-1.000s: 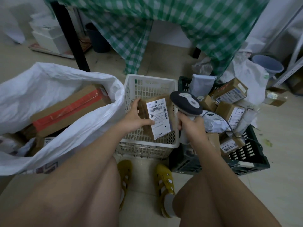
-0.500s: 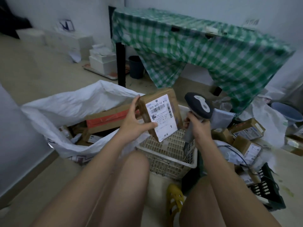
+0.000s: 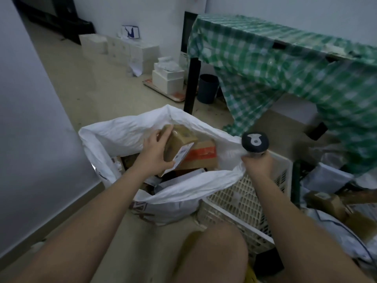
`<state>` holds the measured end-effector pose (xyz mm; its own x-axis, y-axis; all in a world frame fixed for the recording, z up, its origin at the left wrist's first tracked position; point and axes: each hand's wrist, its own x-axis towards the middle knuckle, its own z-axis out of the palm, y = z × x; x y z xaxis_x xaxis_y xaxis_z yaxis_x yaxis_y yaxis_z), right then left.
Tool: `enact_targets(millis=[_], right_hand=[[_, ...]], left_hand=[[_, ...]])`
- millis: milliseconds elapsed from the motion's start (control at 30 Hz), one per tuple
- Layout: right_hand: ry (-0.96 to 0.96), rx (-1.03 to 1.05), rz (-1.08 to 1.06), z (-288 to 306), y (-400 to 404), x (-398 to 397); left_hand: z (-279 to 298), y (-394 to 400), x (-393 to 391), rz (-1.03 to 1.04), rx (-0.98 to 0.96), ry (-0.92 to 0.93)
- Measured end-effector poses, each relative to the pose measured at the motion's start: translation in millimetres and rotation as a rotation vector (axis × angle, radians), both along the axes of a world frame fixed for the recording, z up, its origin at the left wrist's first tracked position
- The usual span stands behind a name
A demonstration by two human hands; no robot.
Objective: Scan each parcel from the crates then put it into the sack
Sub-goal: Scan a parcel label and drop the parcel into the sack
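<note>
My left hand [image 3: 155, 153] grips a small brown cardboard parcel [image 3: 177, 144] with a white label, held over the open mouth of the white sack [image 3: 126, 131]. Inside the sack lies a larger brown box with red tape [image 3: 203, 155] among other parcels. My right hand [image 3: 256, 164] grips the handle of the dark barcode scanner [image 3: 255, 142] and also holds the sack's right rim, above the white plastic crate [image 3: 244, 201]. A dark crate [image 3: 295, 180] stands to the right with more parcels [image 3: 326, 201] around it.
A table with a green checked cloth [image 3: 285, 64] and a black leg [image 3: 191, 84] stands behind the sack. A dark bin [image 3: 208, 88] and white boxes [image 3: 167, 78] sit on the floor beyond. A wall [image 3: 30, 119] runs along the left. My knees fill the bottom.
My left hand has carried the parcel left from above the white crate to over the sack and turned it label down. My right hand with the scanner moved to the sack's rim.
</note>
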<state>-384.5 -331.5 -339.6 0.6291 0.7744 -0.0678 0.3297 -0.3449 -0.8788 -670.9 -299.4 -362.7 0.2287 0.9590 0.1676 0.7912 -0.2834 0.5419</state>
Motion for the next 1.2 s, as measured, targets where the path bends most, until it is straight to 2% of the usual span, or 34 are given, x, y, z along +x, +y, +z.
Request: enact_targets(millis=[133,167,333,433,500,533,567,633,700,833,967,1067,1200], right_hand=[[0.116,0.069,-0.034,-6.1,2.0,-3.2],[0.131,0.09,-0.04,-3.5,1.2,-3.4],[0.159,0.26,-0.039,28.4,-1.0,-3.7],[0.111,0.385,-0.012,35.7,5.4,-3.7],[0.098,0.383,0.021,30.6,12.1,-6.4],[0.092,0.359,0.037,25.6,14.1,-7.9],[0.099,0.332,0.047,18.8,15.3,-7.7],[0.125,0.287,0.056,8.4,14.0,-3.9],[0.134,0.247,0.065,3.9,10.4,0.4],[0.169,0.211,0.087,-1.2,1.2,10.3],[0.17,0.153,0.062,3.5,-13.6,23.3],[0.124,0.131,0.053,11.7,-36.2,39.7],[0.056,0.105,-0.002,25.9,-76.8,77.0]], left_hand=[[-41.5,26.2,29.1,-0.316,0.232,0.633],[-45.7,33.8,33.8,-0.346,0.251,0.744],[-45.0,80.5,33.8,-0.342,0.24,0.825],[-44.3,85.9,30.1,-0.249,0.108,0.774],[-58.2,87.5,28.4,-0.196,-0.045,0.687],[-66.8,85.8,28.5,-0.222,-0.148,0.576],[-77.0,83.0,28.3,-0.284,-0.221,0.57],[-91.3,72.2,26.1,-0.399,-0.182,0.624],[-92.6,63.9,25.9,-0.416,-0.189,0.543],[-60.0,59.8,25.6,-0.299,-0.383,0.184],[-2.4,43.3,52.3,-0.206,-0.304,-0.121],[34.8,21.2,87.5,-0.262,-0.207,-0.24],[55.5,-8.4,153.1,-0.35,-0.117,-0.408]])
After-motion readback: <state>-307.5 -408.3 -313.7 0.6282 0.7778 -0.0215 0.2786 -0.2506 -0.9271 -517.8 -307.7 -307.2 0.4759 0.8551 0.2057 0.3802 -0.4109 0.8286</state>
